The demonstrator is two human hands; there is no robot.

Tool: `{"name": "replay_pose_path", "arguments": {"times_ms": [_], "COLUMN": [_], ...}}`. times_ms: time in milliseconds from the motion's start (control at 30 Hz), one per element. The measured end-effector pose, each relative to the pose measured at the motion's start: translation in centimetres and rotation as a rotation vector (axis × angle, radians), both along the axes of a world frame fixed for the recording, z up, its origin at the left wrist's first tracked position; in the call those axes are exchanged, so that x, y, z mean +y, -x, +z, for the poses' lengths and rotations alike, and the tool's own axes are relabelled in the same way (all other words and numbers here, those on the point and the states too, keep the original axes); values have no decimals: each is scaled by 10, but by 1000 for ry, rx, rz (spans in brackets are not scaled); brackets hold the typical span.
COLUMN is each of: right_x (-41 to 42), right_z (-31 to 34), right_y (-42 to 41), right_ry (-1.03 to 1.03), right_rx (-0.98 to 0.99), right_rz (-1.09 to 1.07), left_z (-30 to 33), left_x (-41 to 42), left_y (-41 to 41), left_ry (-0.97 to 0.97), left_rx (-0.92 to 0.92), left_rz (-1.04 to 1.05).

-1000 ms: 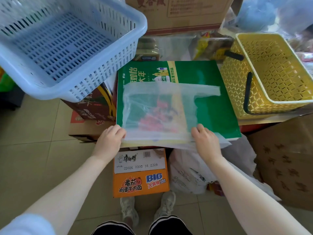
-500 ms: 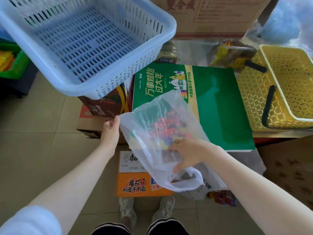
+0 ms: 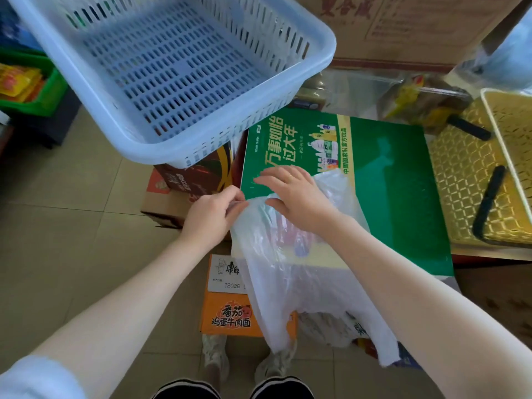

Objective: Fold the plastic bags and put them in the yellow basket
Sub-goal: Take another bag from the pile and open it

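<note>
We see one clear plastic bag (image 3: 290,272) at the centre of the frame, its upper part lying on the near left corner of the green box (image 3: 388,197) and the rest hanging off the box's front edge toward the bottom of the frame. The left hand (image 3: 211,217) pinches the bag's top left corner between curled fingers, just off the box's left edge. The right hand (image 3: 296,197) lies on the bag with fingers spread and mostly straight, pressing it flat to the box. To the right of the hands the green box top is bare up to the yellow basket (image 3: 472,180), which sits at the right edge and is cut off by the frame, so we cannot make out its inside. One blue basket (image 3: 178,70) fills the upper left, overhanging the box's far left corner. Below the bag an orange carton (image 3: 230,318) is partly hidden, and beside it we glimpse more crumpled plastic, too covered to count
</note>
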State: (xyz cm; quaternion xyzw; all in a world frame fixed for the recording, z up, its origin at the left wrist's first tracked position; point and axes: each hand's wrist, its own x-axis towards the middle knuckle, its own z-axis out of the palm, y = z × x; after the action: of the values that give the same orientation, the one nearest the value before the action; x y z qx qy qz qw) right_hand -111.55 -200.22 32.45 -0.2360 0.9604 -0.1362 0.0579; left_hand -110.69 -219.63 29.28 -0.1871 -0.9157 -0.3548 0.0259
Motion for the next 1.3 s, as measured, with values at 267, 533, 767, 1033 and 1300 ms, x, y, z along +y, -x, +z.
{"name": "replay_pose_path", "arguments": {"times_ms": [267,533,767,1033,1300], "right_x": [24,110,145,159,140], "right_z": [-10,-15,-14,-28,-35], "right_y": [-5,-29,-25,-20,-68], "right_ry": [-377,-438,96,73,796], "right_rx": [-194,-149,-119,-211,-708], "right_rz": [20,-349,-732,-846,-984], "left_z": [11,0,8,-5,-17], "left_x": [-1,4,42,61,69], "left_y": [-1,10,35,50,56], "left_ry": [549,810,887,1038,1029], "left_rx": [402,235,263,184,100], "left_rz": [-249,-235,-204,-224,-148]}}
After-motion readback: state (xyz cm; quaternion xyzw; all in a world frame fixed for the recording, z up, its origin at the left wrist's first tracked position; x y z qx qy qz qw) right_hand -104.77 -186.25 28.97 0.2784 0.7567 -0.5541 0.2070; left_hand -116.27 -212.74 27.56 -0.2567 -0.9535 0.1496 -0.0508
